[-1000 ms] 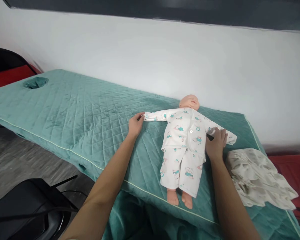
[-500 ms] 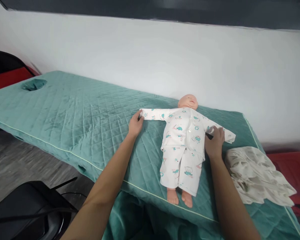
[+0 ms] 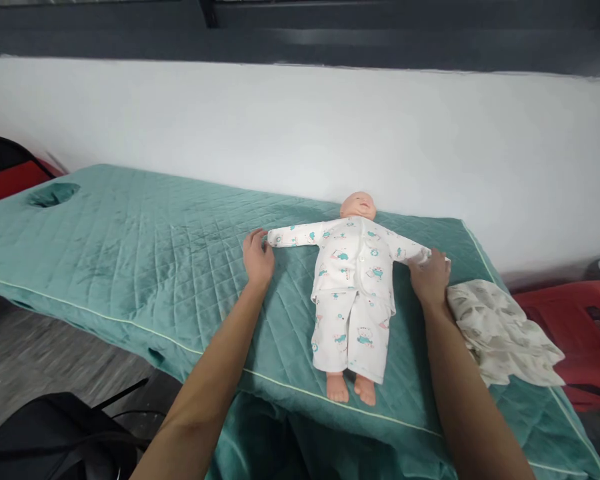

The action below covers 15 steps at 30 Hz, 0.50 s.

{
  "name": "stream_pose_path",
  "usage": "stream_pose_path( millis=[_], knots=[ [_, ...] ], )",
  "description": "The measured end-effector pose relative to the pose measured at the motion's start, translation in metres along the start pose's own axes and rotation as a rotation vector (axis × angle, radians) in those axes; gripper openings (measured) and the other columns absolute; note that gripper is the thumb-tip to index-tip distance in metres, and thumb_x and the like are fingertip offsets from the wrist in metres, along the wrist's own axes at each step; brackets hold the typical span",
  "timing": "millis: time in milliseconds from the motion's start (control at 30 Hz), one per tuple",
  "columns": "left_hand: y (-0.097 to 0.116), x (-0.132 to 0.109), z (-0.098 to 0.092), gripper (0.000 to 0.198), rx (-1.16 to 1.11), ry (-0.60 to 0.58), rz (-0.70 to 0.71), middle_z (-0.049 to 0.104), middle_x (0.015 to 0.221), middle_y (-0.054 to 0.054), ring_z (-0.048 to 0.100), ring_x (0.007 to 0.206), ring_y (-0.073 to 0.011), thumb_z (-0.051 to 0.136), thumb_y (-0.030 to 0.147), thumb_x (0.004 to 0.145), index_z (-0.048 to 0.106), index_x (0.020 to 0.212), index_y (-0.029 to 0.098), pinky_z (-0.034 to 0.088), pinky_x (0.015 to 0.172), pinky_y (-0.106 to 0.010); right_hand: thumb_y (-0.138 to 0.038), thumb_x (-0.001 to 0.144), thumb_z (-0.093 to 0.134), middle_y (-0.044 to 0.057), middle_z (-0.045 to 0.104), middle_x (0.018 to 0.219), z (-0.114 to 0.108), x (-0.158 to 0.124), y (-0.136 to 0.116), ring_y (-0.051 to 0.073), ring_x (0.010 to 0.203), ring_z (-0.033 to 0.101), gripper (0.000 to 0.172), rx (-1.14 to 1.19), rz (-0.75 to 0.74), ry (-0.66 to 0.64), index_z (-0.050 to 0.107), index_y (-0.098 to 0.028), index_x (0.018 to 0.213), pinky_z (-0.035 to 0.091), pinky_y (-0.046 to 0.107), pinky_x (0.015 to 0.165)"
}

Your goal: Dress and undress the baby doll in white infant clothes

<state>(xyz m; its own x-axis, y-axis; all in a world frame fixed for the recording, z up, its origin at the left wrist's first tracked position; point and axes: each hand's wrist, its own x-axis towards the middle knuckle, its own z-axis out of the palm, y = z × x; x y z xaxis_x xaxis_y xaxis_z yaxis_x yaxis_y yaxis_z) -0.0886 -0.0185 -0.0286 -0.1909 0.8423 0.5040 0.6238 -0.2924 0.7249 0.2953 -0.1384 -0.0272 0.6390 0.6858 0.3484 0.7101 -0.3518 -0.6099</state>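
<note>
A baby doll (image 3: 359, 205) lies on its back, wearing a white pyjama top (image 3: 353, 257) and matching trousers (image 3: 350, 333) with teal and pink prints. Both sleeves stretch out sideways, and the bare feet point toward me. My left hand (image 3: 259, 259) is at the cuff of the sleeve on the left, fingers loosely curved with a gap between thumb and forefinger. On the other side, my right hand (image 3: 430, 277) has its fingers bent over the end of the other sleeve (image 3: 405, 250), hiding part of the cuff.
A green quilted bed cover (image 3: 180, 253) spreads under the doll, with a face hole (image 3: 54, 195) at far left. Crumpled whitish cloth (image 3: 500, 333) lies to the right. Beyond are a red chair (image 3: 575, 327), a white wall (image 3: 280, 127) and a black chair (image 3: 55, 433) at lower left.
My right hand has slid outward along its sleeve toward the cuff. My left hand has come off the end of the other sleeve and sits just beside it. The view has tilted up.
</note>
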Motion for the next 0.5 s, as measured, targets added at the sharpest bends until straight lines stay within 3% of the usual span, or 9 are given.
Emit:
stream_pose_path(
  millis=[100, 200, 300, 400, 500],
  knots=[
    [0.038, -0.009, 0.007, 0.034, -0.074, -0.026, 0.119, 0.064, 0.129, -0.01, 0.053, 0.128, -0.022, 0.046, 0.012, 0.089, 0.066, 0.116, 0.019, 0.038, 0.116, -0.039, -0.045, 0.084, 0.057, 0.021, 0.034, 0.159, -0.006, -0.018, -0.029, 0.04, 0.149, 0.024, 0.07, 0.059, 0.021, -0.033, 0.045, -0.012, 0.145, 0.019, 0.067, 0.119],
    [0.087, -0.01, 0.028, 0.032, -0.205, -0.158, 0.194, 0.067, 0.125, -0.008, 0.058, 0.122, -0.0209, 0.046, 0.015, 0.092, 0.067, 0.115, 0.021, 0.043, 0.112, -0.038, -0.047, 0.086, 0.056, 0.018, 0.04, 0.157, -0.008, -0.023, -0.069, 0.031, 0.146, 0.034, 0.065, 0.274, -0.159, -0.098, 0.048, -0.015, 0.142, 0.025, 0.054, 0.121],
    [0.13, 0.001, 0.054, 0.027, -0.338, -0.344, 0.194, 0.071, 0.12, -0.006, 0.062, 0.117, -0.0211, 0.05, 0.017, 0.091, 0.071, 0.109, 0.021, 0.045, 0.108, -0.038, -0.047, 0.088, 0.056, 0.013, 0.052, 0.148, -0.001, -0.011, -0.107, 0.028, 0.139, 0.045, 0.054, 0.469, -0.218, -0.219, 0.056, -0.02, 0.134, 0.031, 0.05, 0.119],
    [0.152, 0.016, 0.079, 0.026, -0.473, -0.507, 0.114, 0.073, 0.12, -0.007, 0.064, 0.116, -0.0208, 0.05, 0.018, 0.093, 0.072, 0.107, 0.019, 0.047, 0.107, -0.037, -0.044, 0.087, 0.058, 0.012, 0.061, 0.135, 0.012, 0.004, -0.127, 0.028, 0.129, 0.053, 0.044, 0.541, -0.222, -0.291, 0.062, -0.02, 0.124, 0.036, 0.049, 0.114],
    [0.155, 0.022, 0.096, 0.028, -0.487, -0.584, 0.149, 0.073, 0.121, -0.008, 0.064, 0.117, -0.0207, 0.049, 0.014, 0.092, 0.072, 0.108, 0.018, 0.047, 0.107, -0.036, -0.045, 0.09, 0.056, 0.011, 0.064, 0.131, 0.024, 0.01, -0.123, 0.026, 0.123, 0.057, 0.041, 0.58, -0.225, -0.323, 0.063, -0.02, 0.121, 0.04, 0.048, 0.11]
  ],
)
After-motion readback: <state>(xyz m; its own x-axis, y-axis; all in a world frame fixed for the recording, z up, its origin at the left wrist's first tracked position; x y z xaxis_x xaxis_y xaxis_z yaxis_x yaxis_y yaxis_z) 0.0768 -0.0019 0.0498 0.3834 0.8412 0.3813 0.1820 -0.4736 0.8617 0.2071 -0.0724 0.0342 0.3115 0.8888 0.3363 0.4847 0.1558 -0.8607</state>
